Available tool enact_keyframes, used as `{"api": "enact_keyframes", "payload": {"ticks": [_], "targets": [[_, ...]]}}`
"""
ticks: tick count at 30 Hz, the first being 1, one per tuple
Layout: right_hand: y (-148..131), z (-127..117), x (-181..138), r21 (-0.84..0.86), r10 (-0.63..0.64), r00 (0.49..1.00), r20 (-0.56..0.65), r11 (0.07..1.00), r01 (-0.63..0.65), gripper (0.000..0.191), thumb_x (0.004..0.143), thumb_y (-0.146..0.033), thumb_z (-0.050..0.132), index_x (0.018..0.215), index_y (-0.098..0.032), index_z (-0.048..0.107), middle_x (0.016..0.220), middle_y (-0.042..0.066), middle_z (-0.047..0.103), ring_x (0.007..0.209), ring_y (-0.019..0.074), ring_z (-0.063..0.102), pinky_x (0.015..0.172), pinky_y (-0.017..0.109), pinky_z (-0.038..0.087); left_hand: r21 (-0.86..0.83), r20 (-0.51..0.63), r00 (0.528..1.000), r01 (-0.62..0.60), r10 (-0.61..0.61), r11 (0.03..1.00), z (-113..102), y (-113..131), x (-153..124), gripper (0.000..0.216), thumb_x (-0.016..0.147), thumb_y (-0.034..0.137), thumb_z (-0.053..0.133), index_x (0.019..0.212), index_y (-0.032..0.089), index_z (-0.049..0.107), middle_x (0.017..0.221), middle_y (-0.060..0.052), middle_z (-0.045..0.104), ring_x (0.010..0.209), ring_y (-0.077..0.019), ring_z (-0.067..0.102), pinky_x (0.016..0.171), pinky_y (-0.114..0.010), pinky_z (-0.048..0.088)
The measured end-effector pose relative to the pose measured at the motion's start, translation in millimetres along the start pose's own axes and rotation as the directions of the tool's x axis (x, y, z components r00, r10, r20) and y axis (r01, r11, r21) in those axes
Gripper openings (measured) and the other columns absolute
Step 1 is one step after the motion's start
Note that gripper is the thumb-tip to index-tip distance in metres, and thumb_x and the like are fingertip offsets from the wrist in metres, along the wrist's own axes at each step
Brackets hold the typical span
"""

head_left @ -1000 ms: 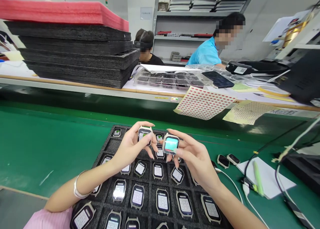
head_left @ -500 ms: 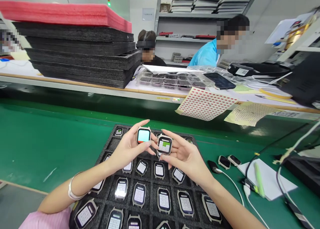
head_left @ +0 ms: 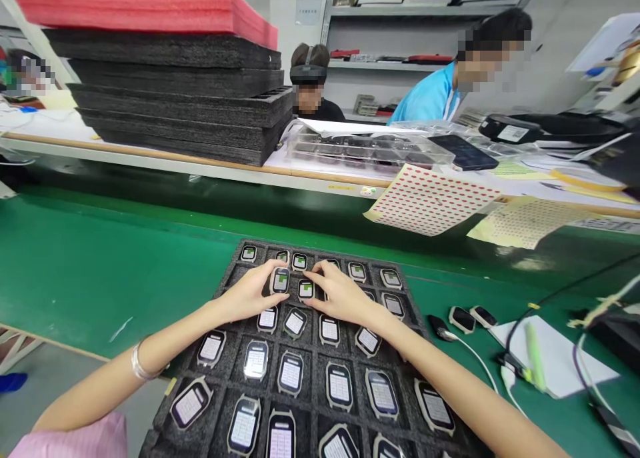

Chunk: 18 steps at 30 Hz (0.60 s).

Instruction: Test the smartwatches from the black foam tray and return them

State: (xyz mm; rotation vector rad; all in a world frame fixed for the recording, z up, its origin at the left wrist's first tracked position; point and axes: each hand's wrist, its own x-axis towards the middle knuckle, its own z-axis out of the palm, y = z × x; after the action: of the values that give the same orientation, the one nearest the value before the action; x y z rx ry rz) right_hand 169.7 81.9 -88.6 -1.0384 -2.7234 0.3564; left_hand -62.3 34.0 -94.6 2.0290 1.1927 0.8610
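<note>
My left hand (head_left: 246, 295) pinches a smartwatch body (head_left: 281, 281) between thumb and fingers; its lit screen shows a green patch over white. Close beside it, my right hand (head_left: 341, 294) grips a second smartwatch body (head_left: 306, 289) with a similar picture, low over the black foam tray (head_left: 231, 319). Whether either watch touches the tray's floor, I cannot tell. Strapless watches lie in the compartments around both hands, several in the nearer rows showing white list screens (head_left: 340, 385). Others in the far row have green patches (head_left: 299, 262). My right hand partly covers some of them.
Right of the tray, two dark-screened watches (head_left: 462, 319) lie by a black charger (head_left: 440, 327) with a white cable. A green marker (head_left: 535, 355) rests on white paper (head_left: 575, 371). Stacked black foam (head_left: 185, 111) stands on the shelf ahead, where red-dotted sheets (head_left: 433, 198) overhang. Two people are beyond.
Both hands have lowered the watches toward the far rows of the tray. The left watch's screen went from pale cyan with red to green and white. The view has shifted slightly.
</note>
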Motion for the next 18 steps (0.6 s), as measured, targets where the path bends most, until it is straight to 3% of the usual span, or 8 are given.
{"api": "enact_keyframes", "payload": {"ticks": [3,8,12,15,18], "targets": [[14.4,-19.4,-16.6,-0.042,0.019,0.999,0.031,0.999,-0.018,0.047,0.081,-0.029,0.066,0.125,-0.015,0.055,0.111,0.014,0.053,0.107,0.0298,0.052,0.091,0.042,0.045,0.341,0.028,0.999,-0.048,0.041,0.939,-0.3,-21.0,6.8,0.038,0.078,0.028,0.064,0.112,0.017,0.052,0.113,-0.01,0.058,0.111,-0.0284,0.051,0.098,-0.044,0.04],[49.2,-46.3,-58.6,-0.11,0.1,0.991,0.087,0.99,-0.09,0.024,0.08,-0.022,0.067,0.102,-0.014,0.067,0.098,0.013,0.06,0.097,0.0303,0.057,0.084,0.043,0.048,0.419,0.102,0.994,-0.084,0.045,0.904,-0.1,-31.4,13.1,0.034,0.074,0.028,0.063,0.105,0.014,0.057,0.108,-0.011,0.056,0.104,-0.0317,0.049,0.092,-0.049,0.039],[52.7,-45.1,-85.1,-0.173,0.151,0.984,0.097,0.976,-0.132,0.034,0.075,-0.023,0.073,0.105,-0.01,0.066,0.098,0.014,0.062,0.091,0.029,0.06,0.08,0.039,0.049,0.49,0.181,0.977,-0.186,0.109,0.852,15.0,-8.3,22.7,0.037,0.075,0.025,0.058,0.11,0.014,0.055,0.113,-0.013,0.053,0.107,-0.0317,0.047,0.091,-0.046,0.039],[38.9,-35.8,-90.3,-0.237,0.194,0.978,0.075,0.956,-0.172,0.033,0.075,-0.026,0.075,0.103,-0.011,0.066,0.101,0.015,0.063,0.094,0.0295,0.059,0.083,0.039,0.046,0.52,0.271,0.95,-0.281,0.156,0.807,43.4,14.8,36.2,0.033,0.082,0.026,0.051,0.112,0.013,0.055,0.113,-0.013,0.054,0.107,-0.0311,0.047,0.09,-0.045,0.04],[32.8,-25.7,-85.3,-0.267,0.257,0.962,0.091,0.937,-0.225,0.037,0.072,-0.039,0.078,0.09,-0.008,0.068,0.09,0.016,0.066,0.088,0.0311,0.062,0.078,0.039,0.047,0.594,0.358,0.921,-0.35,0.151,0.725,77.8,31.4,49.3,0.034,0.084,0.025,0.047,0.112,0.01,0.057,0.115,-0.017,0.055,0.108,-0.0342,0.048,0.089,-0.047,0.04]]}}
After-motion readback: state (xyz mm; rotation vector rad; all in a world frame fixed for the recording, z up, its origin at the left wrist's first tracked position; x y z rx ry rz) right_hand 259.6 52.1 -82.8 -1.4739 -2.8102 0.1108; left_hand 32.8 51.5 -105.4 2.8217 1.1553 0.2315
